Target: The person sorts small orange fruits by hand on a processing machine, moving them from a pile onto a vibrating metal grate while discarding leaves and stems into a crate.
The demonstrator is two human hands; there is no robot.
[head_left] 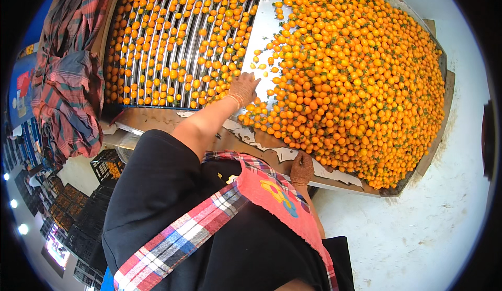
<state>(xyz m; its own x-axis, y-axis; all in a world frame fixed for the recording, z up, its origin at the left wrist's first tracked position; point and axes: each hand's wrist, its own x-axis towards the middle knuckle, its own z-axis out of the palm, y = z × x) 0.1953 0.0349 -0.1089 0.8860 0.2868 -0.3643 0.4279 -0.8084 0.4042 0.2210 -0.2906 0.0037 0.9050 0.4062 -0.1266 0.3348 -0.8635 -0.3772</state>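
A large heap of orange cherry tomatoes, many with green stems, covers the sloped metal tray on the right. More tomatoes lie in rows on the roller conveyor to the left. My left hand reaches over the strip between the heap and the rollers, fingers spread, with tomatoes close around it and none seen in its grasp. My right hand is at the tray's near edge, just below the heap. Its fingers look curled together; whether they hold anything is hidden.
Torn cardboard lines the near edge of the tray. A plaid cloth hangs at the conveyor's left. Black crates, some with tomatoes, stand on the floor at the lower left. A pale wall or floor surface lies at the right.
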